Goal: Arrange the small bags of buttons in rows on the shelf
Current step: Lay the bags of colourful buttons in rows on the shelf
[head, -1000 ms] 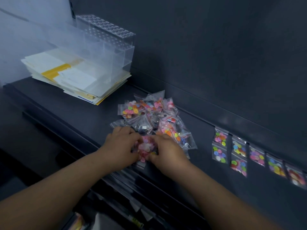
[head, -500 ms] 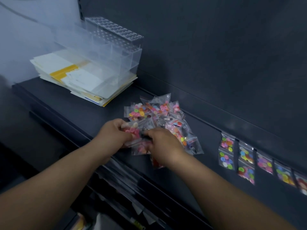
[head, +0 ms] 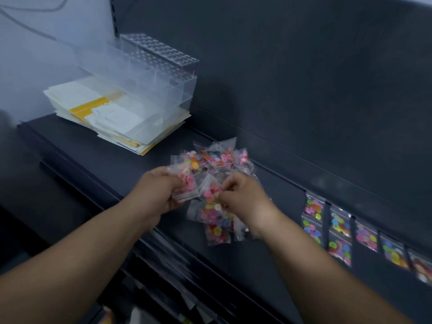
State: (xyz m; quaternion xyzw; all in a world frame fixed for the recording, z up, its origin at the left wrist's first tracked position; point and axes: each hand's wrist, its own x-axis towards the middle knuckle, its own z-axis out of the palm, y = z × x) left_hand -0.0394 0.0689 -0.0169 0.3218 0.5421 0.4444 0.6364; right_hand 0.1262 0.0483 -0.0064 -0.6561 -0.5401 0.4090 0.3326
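Spanning the frame from upper left to lower right, the dark shelf point(head: 117, 164) is carrying a loose pile of button bags point(head: 217, 157) at centre and started rows point(head: 339, 228) at right. Picking is underway: the left hand point(head: 156, 195) is gripping a pink bag point(head: 187, 183), and the right hand point(head: 243, 197) is pinching a dangling cluster point(head: 217, 218). Next, likely, one bag is needing freeing and carrying right.

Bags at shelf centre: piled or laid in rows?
Piled. The heap of bags overlaps at odd angles; left hand and right hand each grip bags. Laid-out bags sit further right.
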